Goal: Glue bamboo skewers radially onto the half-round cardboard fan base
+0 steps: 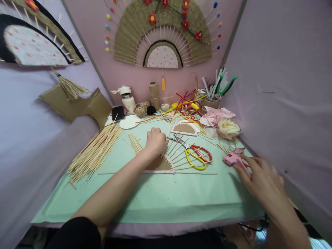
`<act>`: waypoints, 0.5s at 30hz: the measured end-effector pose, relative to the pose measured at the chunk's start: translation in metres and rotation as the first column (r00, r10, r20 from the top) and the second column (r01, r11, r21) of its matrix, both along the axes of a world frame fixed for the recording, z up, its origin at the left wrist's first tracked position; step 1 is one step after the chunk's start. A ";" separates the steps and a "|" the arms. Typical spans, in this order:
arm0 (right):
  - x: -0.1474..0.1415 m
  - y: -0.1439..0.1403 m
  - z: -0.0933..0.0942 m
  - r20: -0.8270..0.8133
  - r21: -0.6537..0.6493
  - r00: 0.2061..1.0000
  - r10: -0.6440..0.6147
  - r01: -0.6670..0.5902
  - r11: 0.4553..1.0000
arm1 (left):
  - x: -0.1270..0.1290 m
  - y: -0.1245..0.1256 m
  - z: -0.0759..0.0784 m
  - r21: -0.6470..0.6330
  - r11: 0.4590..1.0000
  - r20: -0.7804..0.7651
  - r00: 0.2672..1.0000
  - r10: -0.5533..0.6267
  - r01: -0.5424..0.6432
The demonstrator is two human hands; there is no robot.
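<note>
My left hand [156, 142] is closed, fingers curled, above the half-round cardboard piece [160, 164] with a pink-dotted rim. What its fingertips hold is hidden behind the hand. Thin wooden sticks [185, 159] fan out from the right part of that rim, some lying over the scissors [198, 156] with red and yellow handles. On the right side of the table, my right hand [267, 181] grips a pink hot glue gun [234, 159], whose nozzle points to the left. A short row of loose sticks [135, 143] lies just left of my left hand.
A big pile of sticks [95, 152] covers the table's left side. At the back are a white bottle [128, 102], twine [141, 110], coloured pipe cleaners [185, 103], a second half-round piece [184, 129] and a cream fabric flower [228, 129]. A decorated fan [124, 38] hangs behind.
</note>
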State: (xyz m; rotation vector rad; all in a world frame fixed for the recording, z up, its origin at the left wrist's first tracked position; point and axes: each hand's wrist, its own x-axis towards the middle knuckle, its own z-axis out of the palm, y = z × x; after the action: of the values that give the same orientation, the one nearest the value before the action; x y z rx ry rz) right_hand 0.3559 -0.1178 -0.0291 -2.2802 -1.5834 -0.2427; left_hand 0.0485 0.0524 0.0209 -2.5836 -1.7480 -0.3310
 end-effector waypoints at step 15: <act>0.003 0.002 -0.021 0.065 0.020 0.997 0.038 -0.039 0.999 | 0.010 0.011 -0.020 0.058 0.998 -0.066 0.998 0.007 -0.003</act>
State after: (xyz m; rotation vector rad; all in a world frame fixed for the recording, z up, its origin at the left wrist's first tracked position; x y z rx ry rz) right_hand 0.3594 -0.1155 -0.0503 -2.2442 -1.6470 -0.3247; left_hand 0.0585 0.0630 0.0006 -2.5198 -1.6971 -0.2888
